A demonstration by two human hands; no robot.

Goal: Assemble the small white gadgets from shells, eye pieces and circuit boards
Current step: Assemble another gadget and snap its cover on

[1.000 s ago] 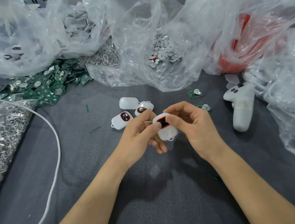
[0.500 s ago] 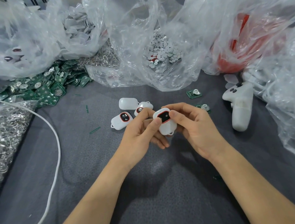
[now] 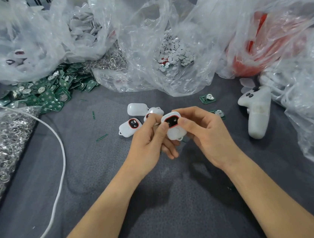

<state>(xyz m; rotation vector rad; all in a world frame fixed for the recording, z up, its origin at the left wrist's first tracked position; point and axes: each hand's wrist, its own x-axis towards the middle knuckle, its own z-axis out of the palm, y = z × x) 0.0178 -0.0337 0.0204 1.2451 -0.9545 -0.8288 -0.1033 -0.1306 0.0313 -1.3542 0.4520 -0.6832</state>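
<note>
Seen from above: two bare hands meet over a grey worktop (image 3: 163,207), holding one small white gadget (image 3: 175,131) between them, just in front of three similar white gadgets (image 3: 130,127) lying on the surface; the left hand (image 3: 150,139) pinches its left side, thumb at the edge of the red-rimmed dark eye piece (image 3: 171,121); the right hand (image 3: 207,130) curls round its right side, thumb at the opposite edge; likely risks: uneven thumb pressure could seat the eye piece crooked or spring the shell open; a slip could drop the gadget among loose parts, such as the green circuit board (image 3: 207,98) nearby.
</note>
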